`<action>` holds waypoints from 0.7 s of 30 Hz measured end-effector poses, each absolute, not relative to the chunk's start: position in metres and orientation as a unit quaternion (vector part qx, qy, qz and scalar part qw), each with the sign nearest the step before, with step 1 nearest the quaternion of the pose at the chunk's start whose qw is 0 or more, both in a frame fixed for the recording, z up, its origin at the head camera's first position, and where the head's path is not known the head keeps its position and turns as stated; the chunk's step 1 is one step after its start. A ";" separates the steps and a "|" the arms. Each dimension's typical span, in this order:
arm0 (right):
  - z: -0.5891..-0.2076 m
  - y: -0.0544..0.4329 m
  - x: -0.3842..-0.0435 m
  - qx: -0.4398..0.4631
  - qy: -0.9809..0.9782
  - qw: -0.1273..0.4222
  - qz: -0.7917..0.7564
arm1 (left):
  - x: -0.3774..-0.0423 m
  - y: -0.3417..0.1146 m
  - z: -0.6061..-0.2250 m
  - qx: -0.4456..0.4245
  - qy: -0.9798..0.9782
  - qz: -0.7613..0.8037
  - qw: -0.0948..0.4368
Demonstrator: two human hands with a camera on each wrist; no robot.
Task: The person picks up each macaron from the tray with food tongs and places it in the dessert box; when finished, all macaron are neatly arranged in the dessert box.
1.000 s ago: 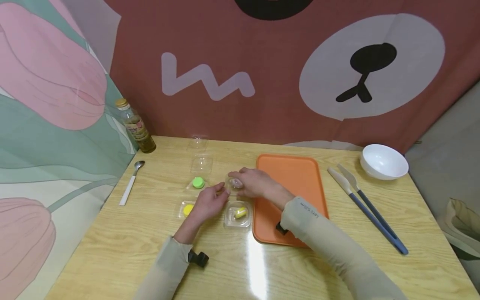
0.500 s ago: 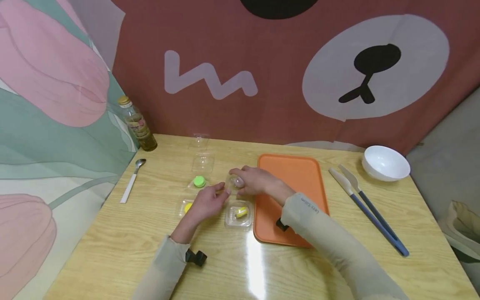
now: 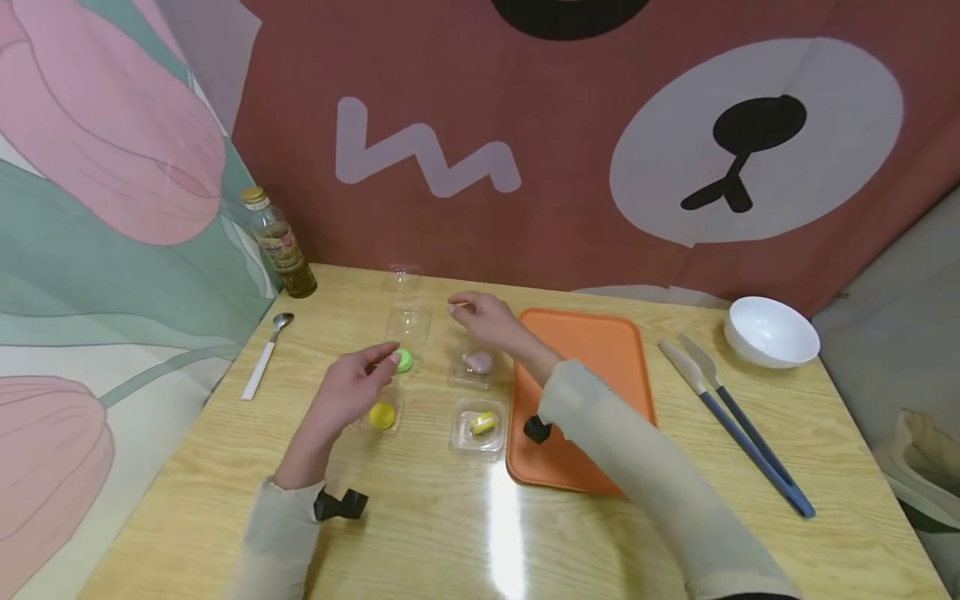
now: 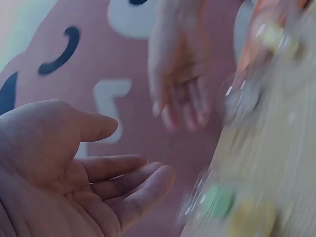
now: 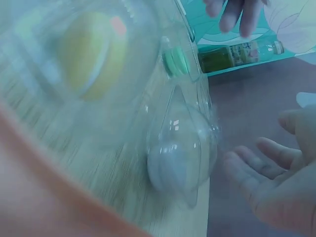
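My left hand (image 3: 351, 390) is held above the table beside the green macaron (image 3: 404, 360), with relaxed fingers and nothing in them. In the left wrist view its palm faces up. My right hand (image 3: 491, 323) hovers beyond the lilac macaron (image 3: 478, 362), also holding nothing. That macaron sits inside a clear plastic box (image 5: 181, 148) with a domed cover over it. Closer to me, a yellow-and-white macaron (image 3: 483, 423) lies in another clear box (image 3: 477, 448). A yellow macaron (image 3: 382, 415) rests in a clear box on the left, partly beside my left wrist.
Two clear plastic pieces (image 3: 408, 327) lie toward the wall. An orange tray (image 3: 585, 342) occupies the middle right. Two blue-handled spreading knives (image 3: 738, 433) and a white bowl (image 3: 772, 332) are farther right. At left are a spoon (image 3: 262, 367) and a bottle (image 3: 287, 254) of amber liquid.
Both hands have let go of the box with the lilac macaron. My left hand has moved left toward me; my right hand has moved away toward the wall.
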State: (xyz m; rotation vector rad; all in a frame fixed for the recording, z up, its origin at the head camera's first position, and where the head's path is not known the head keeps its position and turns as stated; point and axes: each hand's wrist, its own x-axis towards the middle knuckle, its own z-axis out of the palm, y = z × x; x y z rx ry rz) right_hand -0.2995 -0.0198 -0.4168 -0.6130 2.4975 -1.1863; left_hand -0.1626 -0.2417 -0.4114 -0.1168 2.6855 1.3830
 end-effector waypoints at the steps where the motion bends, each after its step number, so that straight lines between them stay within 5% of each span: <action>1: -0.418 -0.025 -0.302 -0.204 0.866 0.164 -0.427 | -0.160 -0.251 -0.410 -0.048 0.889 0.452 0.052; 7: -0.420 -0.054 -0.315 -0.149 0.826 0.211 -0.500 | -0.150 -0.293 -0.418 -0.090 0.916 0.391 0.022; 14: -0.424 -0.075 -0.324 -0.092 0.811 0.242 -0.525 | -0.149 -0.309 -0.446 -0.140 0.919 0.354 0.100; 21: -0.433 -0.084 -0.328 -0.062 0.816 0.232 -0.525 | -0.148 -0.304 -0.460 -0.146 0.916 0.360 0.100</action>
